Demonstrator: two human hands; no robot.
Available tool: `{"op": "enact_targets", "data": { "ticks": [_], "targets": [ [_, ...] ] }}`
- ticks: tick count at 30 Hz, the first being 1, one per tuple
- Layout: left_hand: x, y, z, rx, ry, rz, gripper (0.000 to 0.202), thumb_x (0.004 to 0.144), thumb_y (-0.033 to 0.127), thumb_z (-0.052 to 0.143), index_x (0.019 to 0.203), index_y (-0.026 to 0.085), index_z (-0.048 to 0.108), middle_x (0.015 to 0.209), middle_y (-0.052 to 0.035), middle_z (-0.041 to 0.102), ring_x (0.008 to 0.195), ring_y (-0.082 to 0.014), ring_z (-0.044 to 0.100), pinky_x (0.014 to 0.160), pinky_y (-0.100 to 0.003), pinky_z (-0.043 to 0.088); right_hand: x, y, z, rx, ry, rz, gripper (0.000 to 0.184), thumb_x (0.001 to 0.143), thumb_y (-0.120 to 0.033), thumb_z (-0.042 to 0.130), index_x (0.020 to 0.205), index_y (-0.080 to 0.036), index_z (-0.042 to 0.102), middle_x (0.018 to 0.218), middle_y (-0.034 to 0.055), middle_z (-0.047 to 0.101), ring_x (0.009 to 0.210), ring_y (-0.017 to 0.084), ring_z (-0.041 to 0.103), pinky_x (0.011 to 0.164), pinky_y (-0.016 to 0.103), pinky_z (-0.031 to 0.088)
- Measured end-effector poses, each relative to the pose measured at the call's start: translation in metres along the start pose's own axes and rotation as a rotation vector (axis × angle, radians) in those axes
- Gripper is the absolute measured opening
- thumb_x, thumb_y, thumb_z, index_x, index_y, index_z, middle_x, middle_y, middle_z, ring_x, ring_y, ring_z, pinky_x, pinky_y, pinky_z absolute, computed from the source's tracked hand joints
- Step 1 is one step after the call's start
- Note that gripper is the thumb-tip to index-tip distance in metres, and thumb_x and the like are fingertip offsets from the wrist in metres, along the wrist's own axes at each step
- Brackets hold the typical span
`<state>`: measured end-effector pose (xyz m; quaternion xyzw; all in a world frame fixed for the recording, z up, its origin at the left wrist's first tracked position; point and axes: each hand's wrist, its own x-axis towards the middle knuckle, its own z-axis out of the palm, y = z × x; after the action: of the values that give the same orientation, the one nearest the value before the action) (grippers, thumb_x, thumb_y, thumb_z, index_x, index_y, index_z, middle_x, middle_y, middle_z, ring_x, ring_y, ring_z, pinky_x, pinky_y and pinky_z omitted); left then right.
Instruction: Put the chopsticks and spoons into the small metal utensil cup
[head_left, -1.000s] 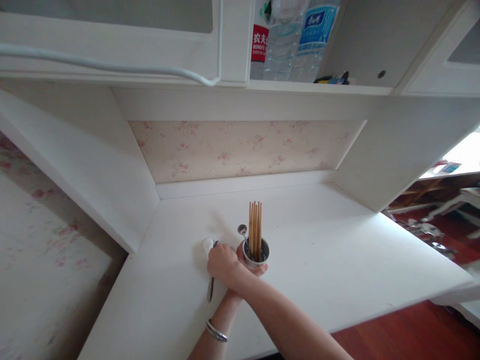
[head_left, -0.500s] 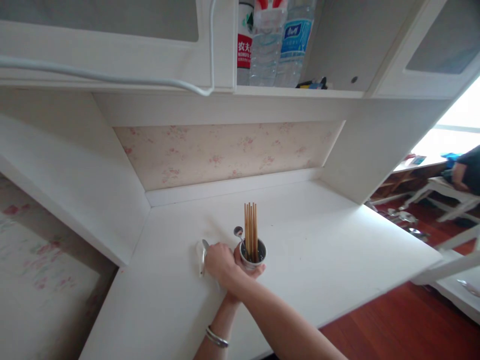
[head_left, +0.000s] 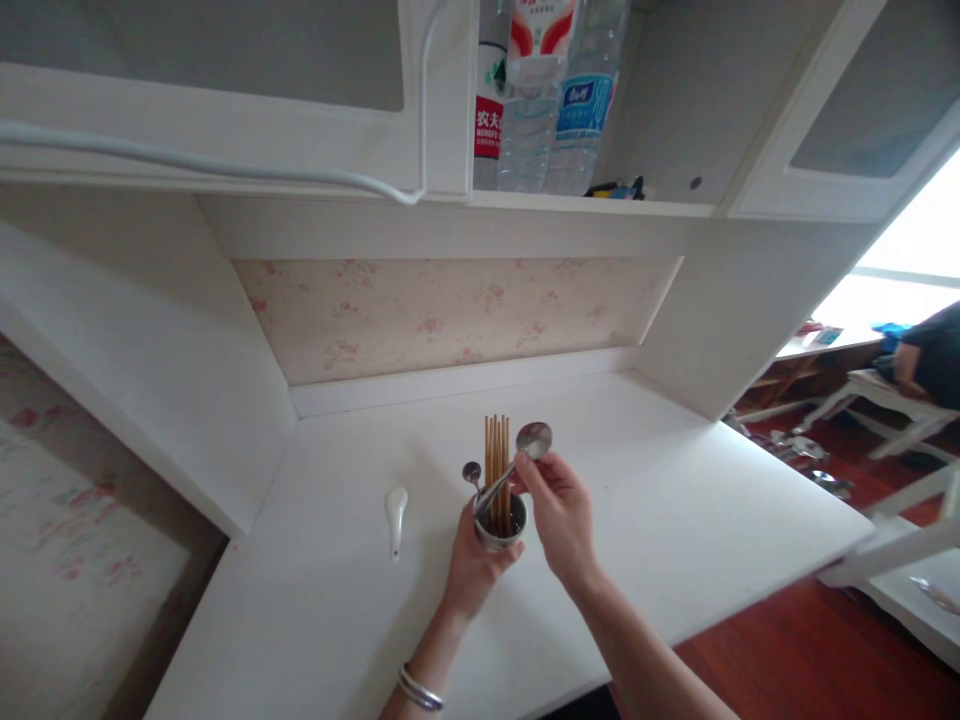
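My left hand [head_left: 474, 562] is wrapped round a small round metal cup [head_left: 498, 541] on the white tabletop. Several wooden chopsticks [head_left: 496, 455] stand upright in it, and a small metal spoon [head_left: 472, 472] leans at its left side. Between the fingers of my right hand [head_left: 556, 510] is a larger metal spoon [head_left: 534, 439], pinched just below its bowl. The bowl points up and right, while the handle slants down to the left across the chopsticks to the cup's mouth. A white ceramic spoon [head_left: 396, 520] lies to the left of the cup.
The white table [head_left: 315, 600] is bounded by side panels and a floral back wall. Above it, a shelf holds several plastic bottles [head_left: 525, 130], and a white cable [head_left: 300, 180] runs along the cabinet. At the far right a person [head_left: 930, 350] sits near a white stool.
My right hand has moved from beside the ceramic spoon, across my left arm, to the cup's right side, bringing the metal spoon up over it. My left hand still grips the cup.
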<state>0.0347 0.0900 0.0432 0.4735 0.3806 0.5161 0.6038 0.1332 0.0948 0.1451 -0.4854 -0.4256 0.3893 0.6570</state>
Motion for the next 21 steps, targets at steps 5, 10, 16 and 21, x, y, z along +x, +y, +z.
{"op": "enact_targets", "data": {
  "ticks": [5, 10, 16, 21],
  "targets": [
    [0.000, -0.014, -0.004, -0.019, -0.015, 0.073, 0.067, 0.067, 0.025, 0.081, 0.125, 0.019, 0.049, 0.115, -0.0102, 0.066, 0.104, -0.0242, 0.064, 0.094, -0.037, 0.048, 0.013, 0.024, -0.031, -0.070, 0.141, 0.051, 0.028, 0.078, -0.047, 0.068, 0.080, -0.019, 0.069, 0.077, -0.0003, 0.063, 0.075, 0.016, 0.054, 0.070, 0.029, 0.044],
    [0.005, -0.018, -0.004, -0.042, -0.003, 0.120, 0.075, 0.062, 0.023, 0.084, 0.128, 0.018, 0.050, 0.123, -0.0129, 0.065, 0.115, -0.0279, 0.060, 0.101, -0.040, 0.044, 0.003, 0.061, -0.030, -0.123, 0.116, 0.156, 0.028, 0.073, -0.048, 0.070, 0.073, -0.020, 0.068, 0.082, 0.0020, 0.063, 0.081, 0.020, 0.057, 0.071, 0.030, 0.044],
    [0.005, -0.017, -0.001, -0.041, 0.039, 0.094, 0.074, 0.061, 0.020, 0.084, 0.127, 0.017, 0.052, 0.126, -0.0138, 0.063, 0.118, -0.0292, 0.059, 0.103, -0.042, 0.044, -0.003, 0.088, -0.033, -0.061, -0.002, 0.293, 0.034, 0.072, -0.042, 0.073, 0.100, -0.024, 0.065, 0.088, 0.0026, 0.068, 0.084, 0.022, 0.062, 0.077, 0.034, 0.048],
    [0.002, -0.013, -0.002, 0.034, 0.024, 0.080, 0.068, 0.065, 0.020, 0.080, 0.126, 0.018, 0.051, 0.124, -0.0127, 0.064, 0.113, -0.0279, 0.062, 0.099, -0.042, 0.048, -0.009, 0.090, -0.043, 0.043, -0.188, 0.269, 0.059, 0.074, -0.041, 0.074, 0.127, -0.031, 0.050, 0.128, 0.0041, 0.059, 0.120, 0.025, 0.052, 0.097, 0.039, 0.044]
  ]
}}
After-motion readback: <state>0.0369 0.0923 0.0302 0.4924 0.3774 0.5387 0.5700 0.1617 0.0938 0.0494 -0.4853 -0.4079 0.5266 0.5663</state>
